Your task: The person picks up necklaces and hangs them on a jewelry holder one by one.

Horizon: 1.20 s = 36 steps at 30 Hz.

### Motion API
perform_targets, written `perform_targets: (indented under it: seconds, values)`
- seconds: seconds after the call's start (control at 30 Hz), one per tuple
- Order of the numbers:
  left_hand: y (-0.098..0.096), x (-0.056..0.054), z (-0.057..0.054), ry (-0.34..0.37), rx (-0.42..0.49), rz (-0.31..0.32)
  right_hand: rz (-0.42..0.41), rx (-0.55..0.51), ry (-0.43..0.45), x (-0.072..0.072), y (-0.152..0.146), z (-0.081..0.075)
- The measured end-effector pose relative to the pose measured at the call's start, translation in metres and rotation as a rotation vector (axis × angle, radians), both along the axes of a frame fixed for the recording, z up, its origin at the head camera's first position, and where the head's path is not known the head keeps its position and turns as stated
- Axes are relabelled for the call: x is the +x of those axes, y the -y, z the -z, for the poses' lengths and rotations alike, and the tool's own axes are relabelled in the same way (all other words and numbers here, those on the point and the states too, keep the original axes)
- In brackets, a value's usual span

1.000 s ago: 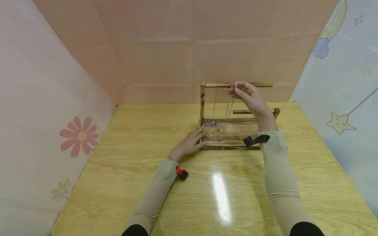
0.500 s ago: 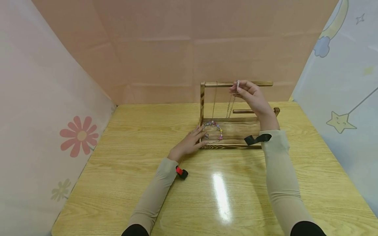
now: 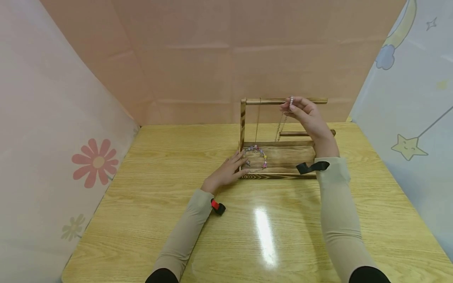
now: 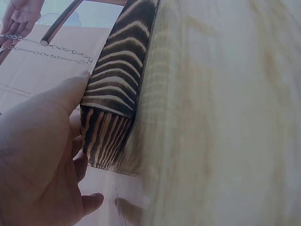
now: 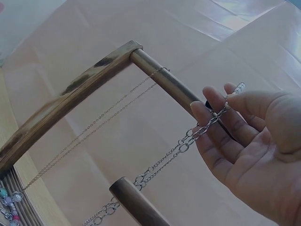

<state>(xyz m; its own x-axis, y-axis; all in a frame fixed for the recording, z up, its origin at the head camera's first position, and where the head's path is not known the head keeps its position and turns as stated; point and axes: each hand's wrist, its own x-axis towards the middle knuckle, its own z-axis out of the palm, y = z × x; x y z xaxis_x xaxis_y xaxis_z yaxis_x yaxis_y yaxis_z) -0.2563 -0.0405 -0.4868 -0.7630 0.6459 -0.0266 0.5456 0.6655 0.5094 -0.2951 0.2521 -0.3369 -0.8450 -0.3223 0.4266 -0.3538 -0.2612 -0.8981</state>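
A dark-grained wooden jewelry stand (image 3: 276,177) sits on the table. My left hand (image 3: 224,173) rests against the left end of its tray base, fingers extended; in the left wrist view the thumb (image 4: 70,92) touches the striped corner. My right hand (image 3: 313,118) is at the upper bar (image 3: 270,101), pinching a silver chain necklace (image 5: 162,162) between thumb and fingers. A short run of white pearl-like beads (image 5: 240,88) shows at the pinch, and the chain hangs down below the hand. Whether the chain touches the bar is hidden by the fingers.
A thin chain (image 3: 257,122) hangs from the upper bar's left part, leading down to colorful beads and charms (image 3: 265,157) in the tray. A lower wooden rod (image 3: 293,134) juts out on the right side. A peach backdrop (image 3: 187,78) stands behind the table (image 3: 159,157).
My right hand has shifted a little to the right along the upper bar, carrying the silver chain necklace with it. The left hand has kept its place on the stand.
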Motion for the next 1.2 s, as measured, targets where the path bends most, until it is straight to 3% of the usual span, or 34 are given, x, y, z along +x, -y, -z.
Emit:
perform_targets:
  seconds: [1.2]
  values:
    - [0.000,0.000,-0.001,0.000,-0.002,0.007,0.017,-0.047,0.019,0.006,-0.019,-0.001]
